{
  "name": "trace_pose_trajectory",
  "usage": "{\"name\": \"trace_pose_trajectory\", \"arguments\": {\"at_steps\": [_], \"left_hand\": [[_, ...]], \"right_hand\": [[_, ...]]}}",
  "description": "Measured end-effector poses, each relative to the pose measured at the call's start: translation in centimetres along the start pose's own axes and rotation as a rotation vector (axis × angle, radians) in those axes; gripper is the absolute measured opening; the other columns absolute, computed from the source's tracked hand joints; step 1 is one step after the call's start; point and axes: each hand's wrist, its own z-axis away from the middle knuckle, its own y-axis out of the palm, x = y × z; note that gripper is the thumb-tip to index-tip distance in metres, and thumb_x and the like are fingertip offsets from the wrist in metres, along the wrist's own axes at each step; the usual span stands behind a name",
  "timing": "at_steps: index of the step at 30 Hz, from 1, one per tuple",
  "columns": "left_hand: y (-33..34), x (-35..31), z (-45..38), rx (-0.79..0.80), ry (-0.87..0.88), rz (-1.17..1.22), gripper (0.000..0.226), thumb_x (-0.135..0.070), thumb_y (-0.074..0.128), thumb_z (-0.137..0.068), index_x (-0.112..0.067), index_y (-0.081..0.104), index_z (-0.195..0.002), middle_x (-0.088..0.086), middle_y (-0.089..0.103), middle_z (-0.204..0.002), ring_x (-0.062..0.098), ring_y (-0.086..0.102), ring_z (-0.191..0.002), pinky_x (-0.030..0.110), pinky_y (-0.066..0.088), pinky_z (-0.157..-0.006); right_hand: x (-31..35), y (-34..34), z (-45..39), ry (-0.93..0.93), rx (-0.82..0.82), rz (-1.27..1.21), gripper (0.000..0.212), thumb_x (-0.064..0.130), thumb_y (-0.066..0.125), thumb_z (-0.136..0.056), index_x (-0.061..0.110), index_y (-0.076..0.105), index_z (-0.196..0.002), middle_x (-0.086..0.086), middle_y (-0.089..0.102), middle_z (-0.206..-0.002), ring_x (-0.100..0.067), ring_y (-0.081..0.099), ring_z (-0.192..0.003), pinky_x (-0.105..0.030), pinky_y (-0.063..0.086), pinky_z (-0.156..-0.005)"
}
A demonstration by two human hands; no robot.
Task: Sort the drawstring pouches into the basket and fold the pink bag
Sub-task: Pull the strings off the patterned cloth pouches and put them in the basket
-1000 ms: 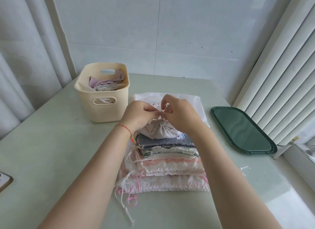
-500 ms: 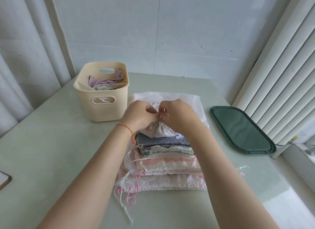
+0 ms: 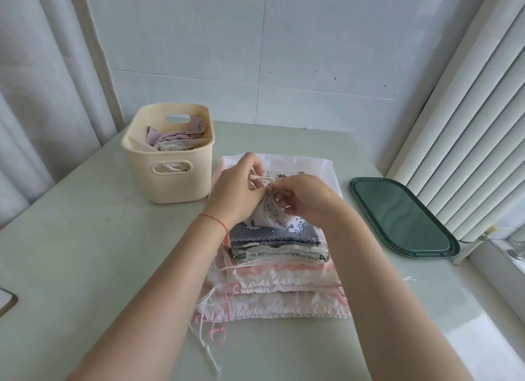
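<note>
A stack of drawstring pouches (image 3: 279,270) lies on the pale pink bag (image 3: 309,164) in the middle of the table. Above the stack I hold a small white printed pouch (image 3: 268,214) by its gathered mouth. My left hand (image 3: 237,190) pinches its cream drawstring on the left. My right hand (image 3: 304,197) pinches the cord and gathered neck on the right. The cream basket (image 3: 170,182) stands to the left of my hands, with several pouches inside it.
A dark green tray (image 3: 400,217) lies at the right, close to the white ribbed panels and window sill. Loose pink and white cords (image 3: 211,326) trail off the stack toward the front edge. A flat object's corner (image 3: 7,301) shows at the far left.
The white printed pouch has risen a little off the stack. My left hand has drawn the cord up and to the left, and my hands have moved apart.
</note>
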Motion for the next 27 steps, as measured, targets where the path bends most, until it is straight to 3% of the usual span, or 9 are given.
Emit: {"name": "trace_pose_trajectory", "arguments": {"at_steps": [4, 7, 13, 17, 20, 23, 27], "left_hand": [[0.1, -0.2, 0.0, 0.074, 0.036, 0.056, 0.021, -0.01, 0.069, -0.078, -0.028, 0.058, -0.081, -0.01, 0.06, -0.092, 0.011, 0.065, -0.071, 0.033, 0.053, -0.08], [0.3, -0.2, 0.0, 0.054, 0.024, 0.073, 0.017, -0.015, 0.078, -0.076, -0.023, 0.063, -0.077, -0.012, 0.054, -0.091, 0.006, 0.062, -0.069, 0.024, 0.049, -0.075], [0.3, 0.2, -0.3, 0.014, -0.03, 0.039, 0.014, -0.02, 0.077, -0.074, -0.02, 0.065, -0.066, -0.008, 0.061, -0.089, 0.007, 0.062, -0.07, 0.03, 0.046, -0.085], [0.1, 0.3, -0.3, 0.03, -0.163, 0.119, 0.009, -0.023, 0.074, -0.074, -0.021, 0.067, -0.068, -0.012, 0.064, -0.074, 0.007, 0.063, -0.07, 0.03, 0.048, -0.084], [-0.2, 0.3, -0.5, 0.094, -0.232, 0.246, 0.011, -0.021, 0.072, -0.082, -0.021, 0.069, -0.072, -0.006, 0.067, -0.07, 0.018, 0.068, -0.072, 0.033, 0.057, -0.078], [-0.6, 0.2, -0.5, 0.18, -0.241, 0.312, 0.02, -0.024, 0.065, -0.091, -0.017, 0.067, -0.072, 0.0, 0.064, -0.065, 0.006, 0.061, -0.054, 0.021, 0.053, -0.059], [-0.7, 1.4, -0.7, 0.185, -0.182, 0.181, 0.026, -0.03, 0.068, -0.088, -0.018, 0.065, -0.065, -0.002, 0.059, -0.075, 0.007, 0.055, -0.056, 0.024, 0.044, -0.065]], "right_hand": [[-0.2, -0.3, -0.1, 0.015, -0.009, -0.123, 0.024, 0.009, 0.053, -0.088, 0.01, 0.057, -0.065, -0.003, 0.046, -0.059, -0.015, 0.039, -0.051, -0.027, 0.028, -0.053], [-0.2, -0.4, -0.1, -0.017, -0.004, -0.097, 0.026, 0.01, 0.057, -0.089, 0.013, 0.057, -0.063, -0.001, 0.047, -0.058, -0.014, 0.041, -0.051, -0.026, 0.03, -0.053], [-0.4, -0.9, 0.0, -0.13, 0.018, -0.02, 0.01, 0.007, 0.062, -0.089, 0.005, 0.068, -0.081, -0.004, 0.059, -0.068, -0.013, 0.052, -0.056, -0.024, 0.039, -0.055], [-0.3, -1.1, 0.1, -0.163, 0.022, 0.02, 0.01, 0.0, 0.064, -0.088, 0.005, 0.072, -0.09, -0.007, 0.064, -0.074, -0.013, 0.057, -0.061, -0.023, 0.046, -0.06], [-0.2, -1.1, 0.2, -0.219, -0.071, 0.138, 0.009, 0.004, 0.065, -0.089, 0.005, 0.072, -0.095, -0.004, 0.064, -0.071, -0.012, 0.058, -0.062, -0.024, 0.051, -0.066], [-0.4, -1.2, 0.0, -0.263, -0.238, 0.255, 0.005, 0.014, 0.069, -0.089, 0.01, 0.07, -0.087, -0.002, 0.063, -0.068, -0.016, 0.057, -0.063, -0.032, 0.052, -0.07], [-0.6, -1.2, -0.3, -0.273, -0.362, 0.295, 0.018, 0.023, 0.069, -0.089, 0.013, 0.059, -0.079, -0.002, 0.061, -0.067, -0.018, 0.055, -0.063, -0.036, 0.05, -0.067]]}}
